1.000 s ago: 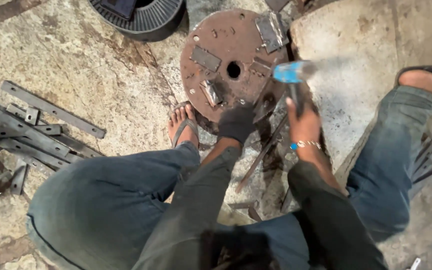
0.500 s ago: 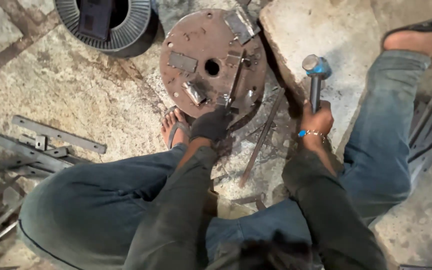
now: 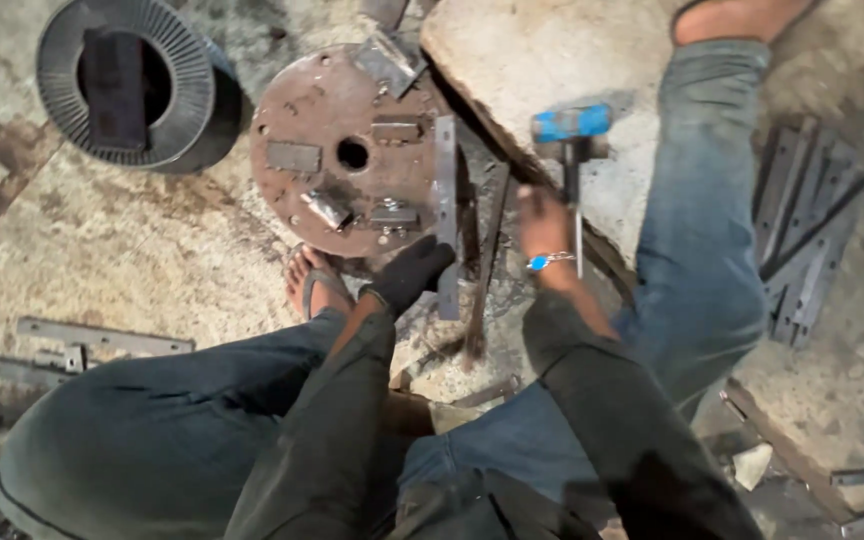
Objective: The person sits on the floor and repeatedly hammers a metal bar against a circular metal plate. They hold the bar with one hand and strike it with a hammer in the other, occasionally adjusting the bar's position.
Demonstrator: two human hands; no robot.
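Flat bar [image 3: 446,215] pinned at disc [image 3: 347,150] edge by gloved left fingers [image 3: 414,272]; right fingers [image 3: 542,228] clench hammer [image 3: 572,150] beside it.

Blue-headed hammer [image 3: 572,125], rust-brown round plate [image 3: 337,150], black-gloved left hand [image 3: 414,272].

Your left hand [image 3: 414,272], in a dark glove, reaches forward and down with the arm extended between your knees, fingers curled closed in a grip. Your right hand [image 3: 544,228] is bare, raised slightly, fist closed, a blue bracelet on the wrist. Both forearms wear dark sleeves.
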